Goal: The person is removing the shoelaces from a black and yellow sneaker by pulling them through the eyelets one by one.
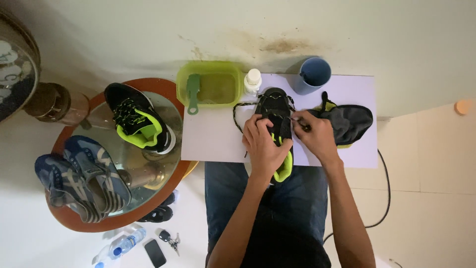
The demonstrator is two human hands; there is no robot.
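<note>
Dark phone, screen blank, on floor beside clear labelled bottle.

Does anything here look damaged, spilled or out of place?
A brown stain marks the wall above the white board. The black shoe under both hands has its lace trailing loose. Nothing looks spilled.

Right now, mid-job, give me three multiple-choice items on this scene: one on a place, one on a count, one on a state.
1. Where does the green brush lie?
A. across the green tub
B. on the floor
C. inside the blue cup

2. How many shoes rest on the round glass table?
A. one
B. three
C. five

3. What is the left hand doing?
A. hanging free
B. gripping the black shoe
C. lifting the cup

Answers: 1 A, the brush rests over the tub's rim. 2 B, one black-and-green and two blue. 3 B, it wraps the shoe while the right hand works its lace.
</note>
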